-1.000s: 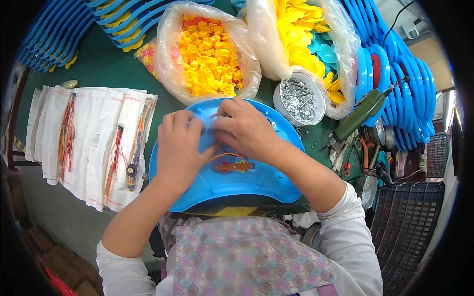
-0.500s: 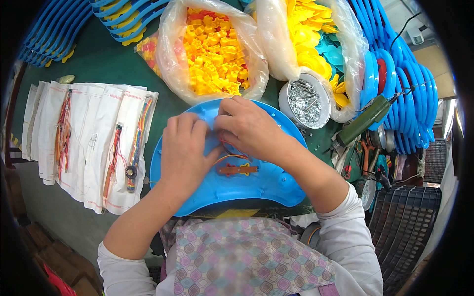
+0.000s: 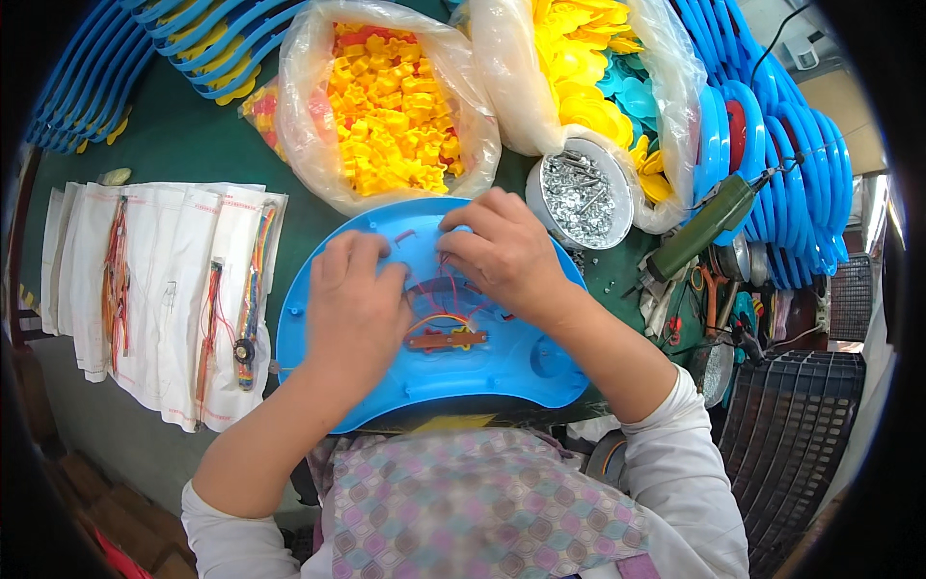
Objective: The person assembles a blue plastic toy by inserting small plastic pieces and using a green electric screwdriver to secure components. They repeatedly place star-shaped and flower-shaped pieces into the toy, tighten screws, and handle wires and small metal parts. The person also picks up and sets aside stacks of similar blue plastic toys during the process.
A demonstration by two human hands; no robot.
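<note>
A blue curved plastic shell [image 3: 463, 374] lies hollow side up in front of me. Inside it, near its lower middle, sits a narrow brown circuit board [image 3: 444, 341] with yellow and red star-shaped bits showing under it. Thin red and orange wires [image 3: 450, 307] run from the board's area up between my hands. My left hand [image 3: 355, 304] bends over the shell's left half, fingers curled and their tips partly hidden. My right hand [image 3: 506, 253] reaches over the upper right half, its thumb and fingers pinched at the top of the red wires.
Beyond the shell stand a bag [image 3: 294, 125] of yellow star pieces and a white bowl [image 3: 627, 217] of screws. A green electric screwdriver [image 3: 709, 227] hangs at right, by stacked blue shells [image 3: 805, 207]. White sheets [image 3: 159, 318] with wire bundles lie left; a black crate [image 3: 791, 425] stands right.
My hands have moved apart, and more of the red wires shows between them. The whole view has shifted slightly, with the shell now a little further left.
</note>
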